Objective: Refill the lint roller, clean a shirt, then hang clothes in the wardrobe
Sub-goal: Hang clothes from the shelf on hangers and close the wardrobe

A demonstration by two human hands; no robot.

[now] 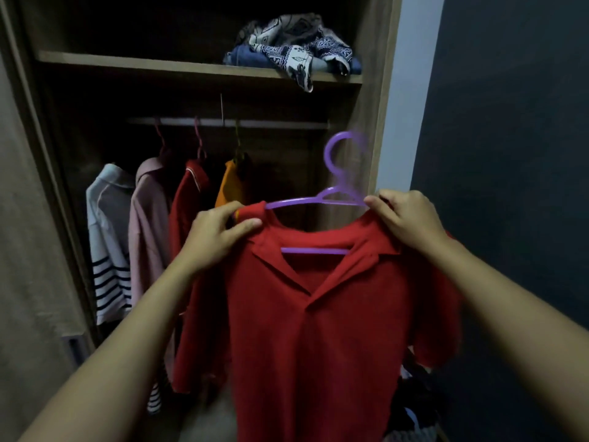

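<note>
A red collared shirt point(318, 330) hangs on a purple plastic hanger point(338, 173), held up in front of the open wardrobe. My left hand point(220, 234) pinches the shirt's left shoulder over the hanger arm. At the right shoulder, my right hand point(408, 218) grips the cloth and the hanger's other end. The hook points up, blurred, below and to the right of the wardrobe rail point(229, 122). No lint roller is in view.
On the rail hang a white striped shirt point(108, 237), a pink shirt point(148, 224), another red garment point(188, 212) and an orange one point(231, 183). Folded clothes point(293, 46) lie on the shelf point(127, 63) above. A dark wall stands at the right.
</note>
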